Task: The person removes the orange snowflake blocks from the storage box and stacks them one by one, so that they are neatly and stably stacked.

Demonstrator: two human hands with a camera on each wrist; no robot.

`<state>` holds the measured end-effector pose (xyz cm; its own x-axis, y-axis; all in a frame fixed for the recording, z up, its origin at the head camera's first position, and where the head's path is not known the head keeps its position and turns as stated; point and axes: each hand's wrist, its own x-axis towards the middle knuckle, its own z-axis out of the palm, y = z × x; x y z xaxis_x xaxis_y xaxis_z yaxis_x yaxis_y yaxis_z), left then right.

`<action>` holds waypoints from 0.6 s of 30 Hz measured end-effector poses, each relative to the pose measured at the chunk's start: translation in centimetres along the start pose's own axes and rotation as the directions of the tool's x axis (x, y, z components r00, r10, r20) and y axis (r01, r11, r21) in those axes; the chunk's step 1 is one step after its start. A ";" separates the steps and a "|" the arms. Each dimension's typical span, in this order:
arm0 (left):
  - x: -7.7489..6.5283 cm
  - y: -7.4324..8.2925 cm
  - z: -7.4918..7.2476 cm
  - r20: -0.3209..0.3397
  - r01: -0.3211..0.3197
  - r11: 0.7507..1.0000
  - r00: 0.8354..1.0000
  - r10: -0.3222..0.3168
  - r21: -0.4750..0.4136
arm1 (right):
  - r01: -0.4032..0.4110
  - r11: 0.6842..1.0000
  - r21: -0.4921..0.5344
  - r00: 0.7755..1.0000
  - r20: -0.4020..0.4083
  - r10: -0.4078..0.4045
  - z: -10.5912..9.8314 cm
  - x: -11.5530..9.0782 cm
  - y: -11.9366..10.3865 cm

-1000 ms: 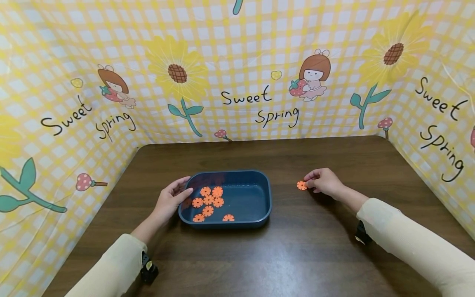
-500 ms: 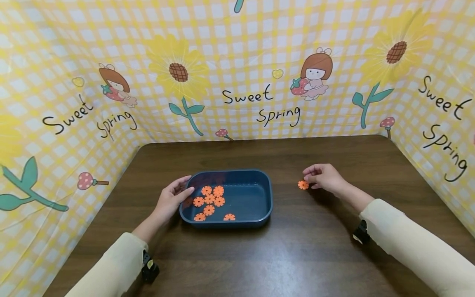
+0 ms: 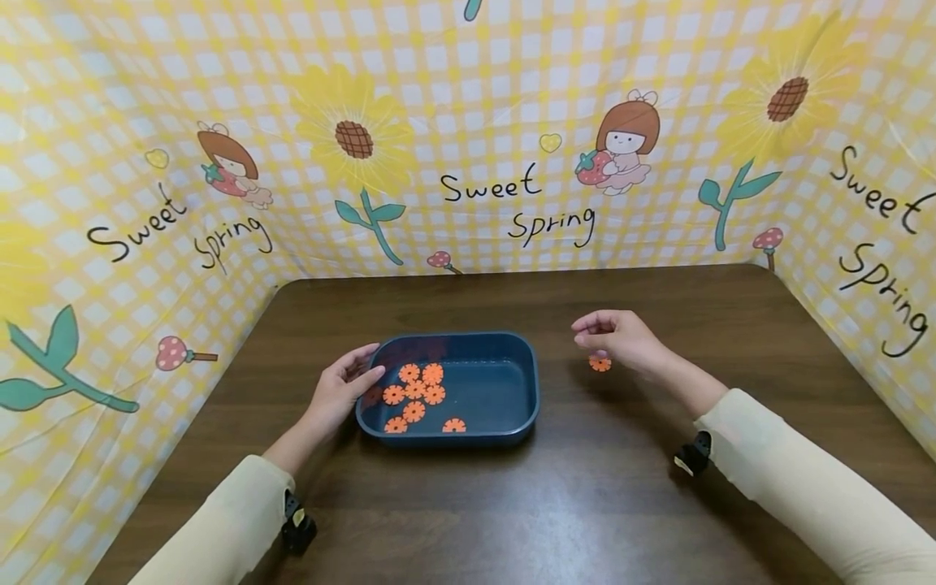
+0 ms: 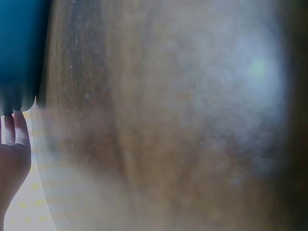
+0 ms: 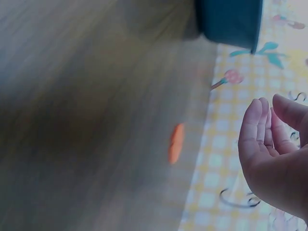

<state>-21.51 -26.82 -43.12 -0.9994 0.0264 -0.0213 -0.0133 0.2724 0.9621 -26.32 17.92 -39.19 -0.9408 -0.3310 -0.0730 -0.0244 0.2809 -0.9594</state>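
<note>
My left hand (image 3: 344, 394) grips the left end of a dark blue rectangular tub (image 3: 531, 390), its thumb over the rim. Several orange notched plastic discs (image 3: 413, 412) lie inside, mostly on the left side. To the right of the tub, another orange notched disc (image 3: 600, 366) lies flat on the table, partly under my right hand (image 3: 625, 337). That hand hovers above it with loosely bent fingers and nothing between them. In the right wrist view, the same disc (image 5: 176, 143) lies on the wood, apart from the fingers.
A brown wooden table (image 3: 468, 512) bears the tub. Yellow-and-white checked cloth (image 3: 468, 106) with printed flowers stands behind the table and along both sides. Each sleeve carries a black wrist device (image 3: 298, 524).
My right hand has let go of the orange disc, risen off it and shifted slightly left. The disc stays on the table. My left hand keeps its hold on the tub.
</note>
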 end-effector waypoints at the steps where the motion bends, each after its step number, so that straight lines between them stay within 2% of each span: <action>1: 0.0 0.1 0.0 0.003 0.002 1.000 1.000 -0.002 -0.002 | 0.002 1.000 0.003 1.000 0.002 -0.002 0.3 0.0 -0.4; 11: -0.1 0.3 0.0 -0.001 -0.010 1.000 1.000 0.010 0.009 | 0.064 0.997 0.048 0.994 0.090 -0.068 4.4 0.7 -4.0; 18: -1.5 3.0 0.4 0.008 0.023 1.000 1.000 -0.023 -0.012 | 0.103 0.994 0.024 0.982 0.159 -0.106 7.4 1.7 -5.3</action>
<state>-20.03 -25.63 -40.28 -0.9986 0.0281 -0.0453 -0.0364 0.2611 0.9646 -25.26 9.21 -36.23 -0.8673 -0.4976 -0.0133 -0.1135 0.2236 -0.9681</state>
